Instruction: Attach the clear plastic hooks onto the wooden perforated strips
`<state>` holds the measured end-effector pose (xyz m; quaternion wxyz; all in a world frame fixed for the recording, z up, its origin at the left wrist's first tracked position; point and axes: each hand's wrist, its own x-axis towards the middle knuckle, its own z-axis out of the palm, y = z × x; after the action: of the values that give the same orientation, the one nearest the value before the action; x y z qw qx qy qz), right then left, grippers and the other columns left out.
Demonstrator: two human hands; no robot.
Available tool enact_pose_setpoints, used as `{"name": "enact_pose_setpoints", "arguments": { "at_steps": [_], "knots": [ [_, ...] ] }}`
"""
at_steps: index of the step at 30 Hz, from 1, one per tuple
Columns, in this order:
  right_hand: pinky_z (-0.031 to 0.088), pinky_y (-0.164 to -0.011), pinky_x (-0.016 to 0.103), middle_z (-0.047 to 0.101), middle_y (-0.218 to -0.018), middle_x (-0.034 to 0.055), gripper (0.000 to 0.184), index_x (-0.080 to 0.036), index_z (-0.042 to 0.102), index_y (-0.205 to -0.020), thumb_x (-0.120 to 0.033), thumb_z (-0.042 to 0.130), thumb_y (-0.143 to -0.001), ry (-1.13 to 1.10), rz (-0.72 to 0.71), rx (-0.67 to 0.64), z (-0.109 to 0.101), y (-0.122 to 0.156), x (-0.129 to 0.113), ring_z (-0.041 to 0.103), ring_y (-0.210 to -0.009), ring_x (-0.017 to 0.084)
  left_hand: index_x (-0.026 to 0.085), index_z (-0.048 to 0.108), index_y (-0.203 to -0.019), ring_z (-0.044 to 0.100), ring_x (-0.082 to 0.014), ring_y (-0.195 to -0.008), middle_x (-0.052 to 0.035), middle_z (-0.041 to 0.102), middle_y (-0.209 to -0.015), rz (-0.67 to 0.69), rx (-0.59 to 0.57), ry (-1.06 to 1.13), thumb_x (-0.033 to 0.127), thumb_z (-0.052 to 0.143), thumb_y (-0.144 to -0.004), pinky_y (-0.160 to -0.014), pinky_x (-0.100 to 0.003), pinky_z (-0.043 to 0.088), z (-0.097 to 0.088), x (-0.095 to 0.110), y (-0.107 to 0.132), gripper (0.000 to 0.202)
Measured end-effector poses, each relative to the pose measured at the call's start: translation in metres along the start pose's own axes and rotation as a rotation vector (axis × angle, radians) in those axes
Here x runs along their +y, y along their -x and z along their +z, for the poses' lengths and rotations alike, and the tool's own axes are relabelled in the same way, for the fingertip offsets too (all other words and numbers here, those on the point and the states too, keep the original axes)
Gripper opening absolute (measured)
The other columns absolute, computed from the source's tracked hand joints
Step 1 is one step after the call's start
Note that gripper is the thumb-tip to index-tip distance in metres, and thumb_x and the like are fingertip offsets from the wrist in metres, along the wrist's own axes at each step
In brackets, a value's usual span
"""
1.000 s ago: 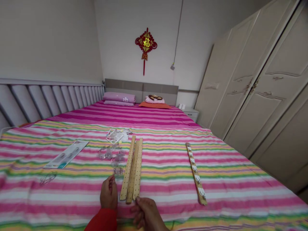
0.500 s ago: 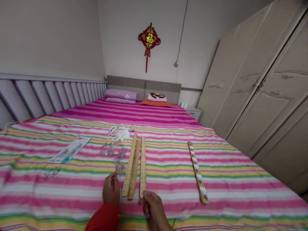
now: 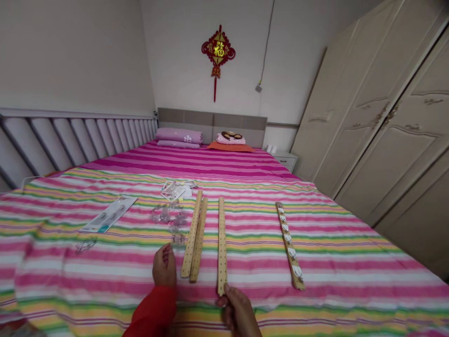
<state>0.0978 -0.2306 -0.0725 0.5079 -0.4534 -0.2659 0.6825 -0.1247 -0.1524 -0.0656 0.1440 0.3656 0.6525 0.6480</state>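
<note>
My right hand [image 3: 240,306] pinches the near end of a wooden strip with rows of small holes [image 3: 222,248]. Two more such strips, a pale one [image 3: 191,236] and a slightly darker one [image 3: 199,243], lie side by side to its left. My left hand [image 3: 164,266] is closed beside their near ends, its fingers curled together; anything inside it is too small to make out. Just beyond it, several clear plastic hooks [image 3: 171,215] are spread on the striped sheet. Off to the right lies a wooden strip fitted with white hooks [image 3: 288,241].
A packaged card of hooks [image 3: 110,214] and a tangle of thin wire [image 3: 86,244] lie at left. Loose packaging [image 3: 177,189] sits behind the clear hooks. Folded bedding [image 3: 178,135], a headboard [image 3: 238,124], a side rail [image 3: 80,135] and a wardrobe [image 3: 372,126] surround the bed.
My right hand has drawn its wooden strip to the right, widening the gap from the other two. The left hand stays closed near the clear hooks. The view has shifted slightly.
</note>
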Motion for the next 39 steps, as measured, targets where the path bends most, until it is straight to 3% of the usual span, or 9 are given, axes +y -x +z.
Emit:
{"name": "enact_pose_setpoints", "arguments": {
  "at_steps": [5, 8, 17, 21, 25, 28, 31, 34, 39],
  "knots": [
    [0.016, -0.024, 0.014, 0.06, -0.047, 0.0016, 0.061, -0.011, 0.061, -0.062, -0.072, 0.064, -0.058, 0.034, 0.029, 0.034, -0.008, 0.001, 0.004, 0.039, -0.024, 0.004, 0.014, 0.061, -0.084, 0.059, -0.0191, -0.072, -0.0037, 0.061, -0.073, -0.219, 0.07, 0.062, 0.043, 0.057, -0.061, -0.073, -0.036, 0.049, -0.001, 0.014, -0.014, 0.037],
    [0.016, -0.024, 0.014, 0.061, -0.048, 0.0017, 0.063, -0.011, 0.063, -0.072, -0.071, 0.068, -0.055, 0.016, 0.023, 0.041, -0.012, 0.003, 0.005, 0.04, -0.023, 0.005, 0.015, 0.062, -0.074, 0.059, -0.0194, -0.071, -0.003, 0.063, -0.069, -0.293, 0.025, 0.004, 0.045, 0.062, -0.056, -0.072, -0.035, 0.048, -0.001, 0.026, -0.024, 0.036],
    [0.017, -0.026, 0.013, 0.06, -0.044, 0.0018, 0.06, -0.011, 0.064, -0.071, -0.068, 0.07, -0.054, -0.021, 0.038, 0.064, -0.018, 0.014, 0.001, 0.039, -0.024, 0.004, 0.018, 0.06, -0.058, 0.057, -0.019, -0.058, -0.0015, 0.061, -0.055, -0.257, -0.145, -0.206, 0.042, 0.063, -0.055, -0.062, -0.033, 0.044, 0.002, 0.03, -0.049, 0.024],
    [0.016, -0.026, 0.014, 0.06, -0.045, 0.0014, 0.06, -0.011, 0.064, -0.072, -0.069, 0.069, -0.055, -0.007, 0.011, 0.069, -0.021, 0.016, -0.001, 0.038, -0.024, 0.004, 0.019, 0.058, -0.051, 0.056, -0.0187, -0.056, -0.0009, 0.06, -0.051, -0.262, -0.101, -0.173, 0.036, 0.061, -0.056, -0.06, -0.032, 0.043, 0.0, 0.033, -0.052, 0.017],
    [0.015, -0.026, 0.014, 0.059, -0.045, 0.0002, 0.061, -0.012, 0.063, -0.072, -0.069, 0.069, -0.054, 0.013, -0.009, 0.089, -0.023, 0.02, -0.004, 0.037, -0.025, 0.004, 0.016, 0.062, -0.061, 0.057, -0.0167, -0.061, -0.0005, 0.063, -0.059, -0.3, 0.031, 0.018, 0.034, 0.064, -0.056, -0.061, -0.03, 0.045, -0.008, 0.037, -0.052, 0.019],
    [0.015, -0.028, 0.015, 0.056, -0.044, -0.0021, 0.056, -0.013, 0.061, -0.069, -0.066, 0.072, -0.054, 0.001, -0.045, 0.121, -0.023, 0.024, -0.01, 0.033, -0.026, 0.002, 0.015, 0.063, -0.07, 0.049, -0.0087, -0.049, 0.0034, 0.06, -0.057, -0.488, 0.076, 0.264, 0.027, 0.068, -0.059, -0.05, -0.024, 0.042, -0.016, 0.045, -0.047, 0.017],
    [0.018, -0.032, 0.014, 0.053, -0.046, -0.004, 0.047, -0.014, 0.059, -0.065, -0.058, 0.074, -0.058, 0.001, -0.119, 0.15, -0.018, 0.028, -0.023, 0.034, -0.031, 0.002, 0.015, 0.063, -0.079, 0.048, -0.0044, -0.043, 0.0034, 0.06, -0.059, -0.705, -0.091, 0.489, 0.016, 0.064, -0.069, -0.043, -0.017, 0.04, -0.025, 0.062, -0.034, 0.009],
    [0.022, -0.035, 0.015, 0.053, -0.048, -0.0035, 0.044, -0.015, 0.055, -0.059, -0.055, 0.073, -0.063, 0.079, -0.203, 0.086, -0.009, 0.032, -0.039, 0.035, -0.035, 0.002, 0.013, 0.061, -0.079, 0.058, -0.0055, -0.051, -0.0002, 0.064, -0.065, -0.892, -0.269, 0.641, 0.007, 0.057, -0.078, -0.048, -0.015, 0.047, -0.028, 0.085, -0.013, 0.008],
    [0.022, -0.036, 0.018, 0.053, -0.051, -0.0035, 0.041, -0.016, 0.059, -0.066, -0.055, 0.071, -0.064, 0.227, -0.256, -0.054, 0.013, 0.035, -0.055, 0.035, -0.037, 0.006, 0.012, 0.059, -0.082, 0.058, -0.0044, -0.048, -0.0002, 0.062, -0.062, -1.092, -0.371, 0.749, 0.006, 0.047, -0.086, -0.045, -0.011, 0.046, -0.021, 0.115, 0.028, 0.014]
  ]
}}
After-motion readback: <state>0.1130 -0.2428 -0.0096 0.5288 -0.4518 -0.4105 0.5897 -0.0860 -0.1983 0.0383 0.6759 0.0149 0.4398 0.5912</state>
